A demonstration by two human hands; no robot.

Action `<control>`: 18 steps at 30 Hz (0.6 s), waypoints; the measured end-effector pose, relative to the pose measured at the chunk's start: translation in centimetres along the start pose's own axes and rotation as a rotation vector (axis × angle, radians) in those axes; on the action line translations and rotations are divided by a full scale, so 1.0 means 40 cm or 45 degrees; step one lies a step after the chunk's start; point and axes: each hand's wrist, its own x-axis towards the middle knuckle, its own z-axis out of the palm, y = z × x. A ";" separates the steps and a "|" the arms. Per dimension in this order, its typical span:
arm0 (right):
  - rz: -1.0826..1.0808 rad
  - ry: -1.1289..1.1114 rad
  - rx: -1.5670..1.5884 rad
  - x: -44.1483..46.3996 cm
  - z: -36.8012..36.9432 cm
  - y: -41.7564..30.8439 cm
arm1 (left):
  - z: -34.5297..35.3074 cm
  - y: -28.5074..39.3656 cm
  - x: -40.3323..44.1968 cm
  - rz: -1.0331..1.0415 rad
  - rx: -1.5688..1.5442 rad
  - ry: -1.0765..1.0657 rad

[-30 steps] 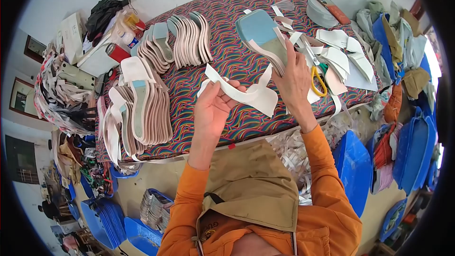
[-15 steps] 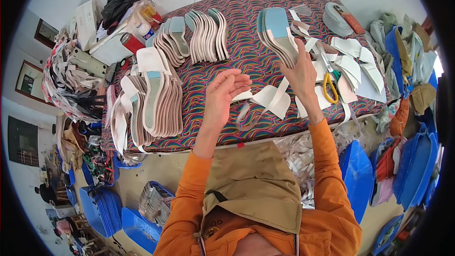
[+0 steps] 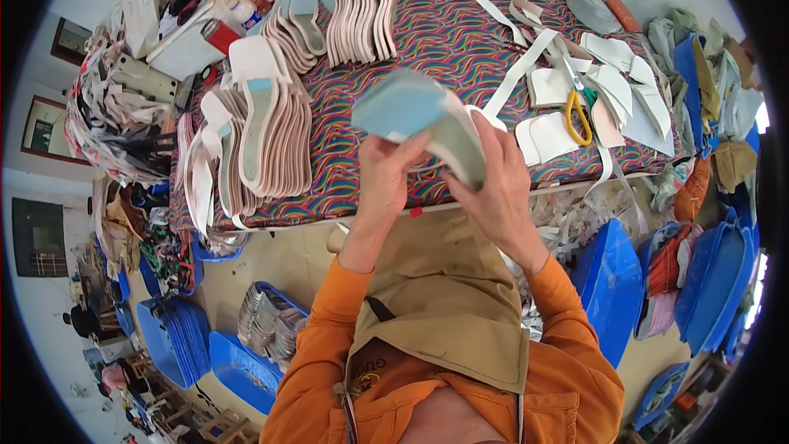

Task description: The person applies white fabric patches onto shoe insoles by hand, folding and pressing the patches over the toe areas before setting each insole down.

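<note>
A small stack of insoles [image 3: 398, 105], blue at one end and grey-green toward the other, is lifted in front of me and slightly blurred. My left hand [image 3: 385, 177] is closed on its lower left side, below the blue part. Around the grey-green end wraps my right hand [image 3: 501, 185], its thumb on the near side. White cut pieces [image 3: 546, 138] lie to the right of my right hand. Yellow-handled scissors [image 3: 578, 115] rest among the white pieces and strips.
More insoles [image 3: 278, 144] stand in rows at the table's left, with another group [image 3: 359, 20] behind. A tape roll [image 3: 593, 6] sits at the back right. Blue tubs [image 3: 610, 292] and white scraps [image 3: 567, 222] are below the table edge.
The insole stack has left the back of the table and come toward me, into both hands. My left hand, which was free, now grips it too. The camera view has tilted down slightly.
</note>
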 end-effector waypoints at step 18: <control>-0.189 -0.647 0.072 -0.412 0.154 0.040 | -0.459 0.013 -0.365 0.028 0.596 0.241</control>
